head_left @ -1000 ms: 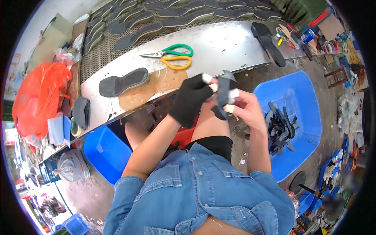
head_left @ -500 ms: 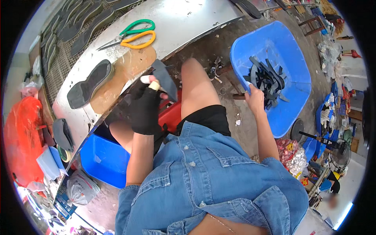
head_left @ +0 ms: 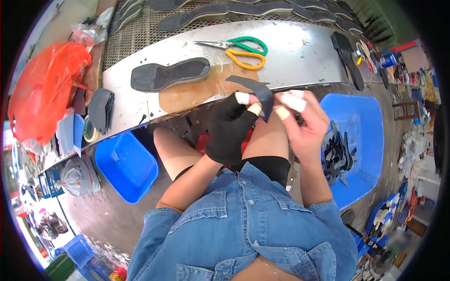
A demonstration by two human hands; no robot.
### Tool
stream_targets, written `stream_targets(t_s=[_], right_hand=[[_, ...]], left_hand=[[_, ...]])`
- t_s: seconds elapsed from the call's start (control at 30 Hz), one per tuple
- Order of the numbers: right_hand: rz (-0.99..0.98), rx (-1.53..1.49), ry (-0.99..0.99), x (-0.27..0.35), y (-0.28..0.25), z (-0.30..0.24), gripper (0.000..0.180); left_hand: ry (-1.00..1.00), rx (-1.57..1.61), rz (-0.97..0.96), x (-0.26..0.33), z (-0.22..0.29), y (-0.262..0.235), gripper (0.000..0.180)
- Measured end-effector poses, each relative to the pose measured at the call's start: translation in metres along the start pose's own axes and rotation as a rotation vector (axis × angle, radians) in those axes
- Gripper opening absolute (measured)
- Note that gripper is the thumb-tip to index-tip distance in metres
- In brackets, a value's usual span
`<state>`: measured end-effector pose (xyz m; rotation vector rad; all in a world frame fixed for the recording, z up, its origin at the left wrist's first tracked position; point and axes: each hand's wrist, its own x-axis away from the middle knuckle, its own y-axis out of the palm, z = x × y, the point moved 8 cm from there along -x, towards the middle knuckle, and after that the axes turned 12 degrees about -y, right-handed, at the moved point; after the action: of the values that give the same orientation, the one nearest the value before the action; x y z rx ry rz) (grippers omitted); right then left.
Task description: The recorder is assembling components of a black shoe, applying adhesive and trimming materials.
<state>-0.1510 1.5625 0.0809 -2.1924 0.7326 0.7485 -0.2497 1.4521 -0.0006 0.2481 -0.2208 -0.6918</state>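
Both hands meet just near the table's (head_left: pixel 300 56) near edge, above the knees. The gloved left hand (head_left: pixel 229 126) pinches a dark piece (head_left: pixel 257 89) between taped fingertips; the bare right hand (head_left: pixel 300 124) closes on the same piece from the right, fingers curled. The piece's far tip overlaps the table edge. On the table lie a sole (head_left: pixel 168 74) at left and scissors (head_left: pixel 241 47) farther off. A blue tub (head_left: pixel 370 122) of scraps sits right, a blue bin (head_left: pixel 125 164) left; open floor lies between.
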Motion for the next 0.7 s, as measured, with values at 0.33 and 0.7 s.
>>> stream_targets(t_s=[0.33,0.7], right_hand=[[-0.023,-0.650,0.415,0.016,0.038,0.044,0.016],[-0.104,-0.593,0.407,0.017,0.043,0.045,0.017]], left_hand=[[-0.371,-0.022,-0.106,0.000,0.006,-0.006,0.010],[-0.301,-0.078,-0.133,0.000,0.008,-0.011,0.010]])
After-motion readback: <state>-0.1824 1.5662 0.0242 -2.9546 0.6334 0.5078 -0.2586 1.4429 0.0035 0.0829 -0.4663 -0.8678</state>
